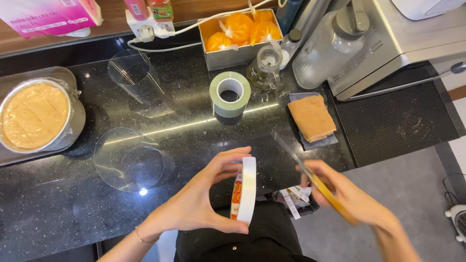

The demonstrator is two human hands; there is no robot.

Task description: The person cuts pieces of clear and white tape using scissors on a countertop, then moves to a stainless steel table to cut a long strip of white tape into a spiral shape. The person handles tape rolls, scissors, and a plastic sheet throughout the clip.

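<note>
My left hand [201, 196] grips a white roll of tape [245, 190] held on edge, its core printed red and yellow, just over the near edge of the black counter [194, 121]. My right hand [347, 194] holds a pair of scissors [310, 172] with yellow handles; the blades point up and left toward the roll and are blurred by motion. The two hands are about a hand's width apart.
On the counter stand a wide grey-green tape roll [230, 92], two clear plastic collars [131, 160] [135, 73], a round tin with pale cake [36, 116], a folded orange cloth [311, 117], a glass flask [264, 70], a metal tin of orange-filled bags [242, 31] and a steel appliance [398, 39].
</note>
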